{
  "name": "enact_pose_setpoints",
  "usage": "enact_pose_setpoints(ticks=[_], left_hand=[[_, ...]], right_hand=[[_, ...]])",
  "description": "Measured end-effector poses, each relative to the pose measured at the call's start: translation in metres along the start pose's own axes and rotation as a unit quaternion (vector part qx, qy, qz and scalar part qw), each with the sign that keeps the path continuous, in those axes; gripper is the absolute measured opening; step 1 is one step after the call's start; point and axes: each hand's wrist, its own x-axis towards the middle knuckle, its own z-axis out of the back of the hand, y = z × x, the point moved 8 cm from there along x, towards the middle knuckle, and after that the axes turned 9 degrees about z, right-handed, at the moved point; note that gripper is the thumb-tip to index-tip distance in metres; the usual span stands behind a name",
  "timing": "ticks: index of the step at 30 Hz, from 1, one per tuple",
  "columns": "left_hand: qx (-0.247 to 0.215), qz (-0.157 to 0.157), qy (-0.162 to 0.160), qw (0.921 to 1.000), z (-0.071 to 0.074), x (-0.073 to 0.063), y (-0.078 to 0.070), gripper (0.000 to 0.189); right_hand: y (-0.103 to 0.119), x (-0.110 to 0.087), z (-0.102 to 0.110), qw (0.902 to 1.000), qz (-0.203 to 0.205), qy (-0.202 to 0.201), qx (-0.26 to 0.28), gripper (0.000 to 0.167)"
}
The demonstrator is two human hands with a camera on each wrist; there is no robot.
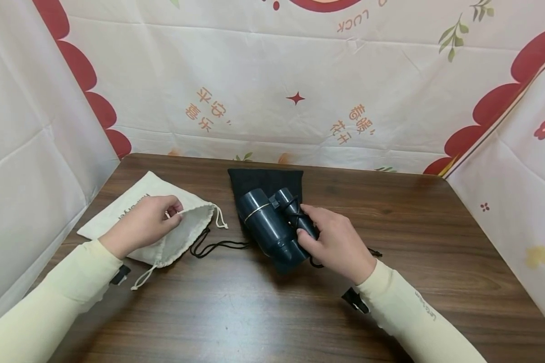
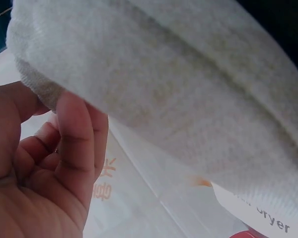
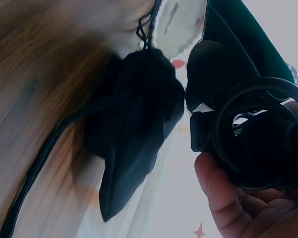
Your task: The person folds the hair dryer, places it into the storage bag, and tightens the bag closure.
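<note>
My left hand [image 1: 147, 222] pinches the rim of a white cloth drawstring bag [image 1: 122, 212] with "Hair Dryer" printed on it. The bag lies at the left with its mouth spread toward the middle. In the left wrist view, the bag's fabric [image 2: 154, 84] is lifted between thumb and fingertips. Dark blue binoculars [image 1: 270, 229] are gripped by my right hand [image 1: 338, 242] around the nearer barrel, which has a thin black cord wound on it. Below and behind them lies a black drawstring pouch [image 1: 268, 176], partly hidden. Close up, the right wrist view shows the binoculars [image 3: 208, 69] apart from the pouch.
The pouch's black cord [image 1: 220, 243] trails left to the white bag's mouth. White drawstring ends [image 1: 220, 217] stick out from the bag. A brown wooden table [image 1: 236, 312] carries everything, and a printed white curtain [image 1: 272, 70] encloses its back and sides.
</note>
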Motion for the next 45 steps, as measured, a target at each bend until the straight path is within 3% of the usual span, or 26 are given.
enact_pose_setpoints(ticks=[17, 27, 45], left_hand=[[-0.007, -0.009, -0.019, 0.9997, 0.004, -0.003, -0.011, 0.003], [-0.009, 0.001, -0.018, 0.9998, 0.001, -0.002, -0.011, 0.005], [-0.014, 0.010, -0.044, 0.9989, 0.013, -0.004, -0.007, 0.003]], right_hand=[[0.045, 0.024, -0.044, 0.9954, 0.080, 0.050, 0.016, 0.045], [0.057, 0.044, -0.068, 0.9928, 0.084, 0.082, 0.023, 0.046], [0.068, 0.064, -0.092, 0.9885, 0.109, 0.104, 0.017, 0.044]])
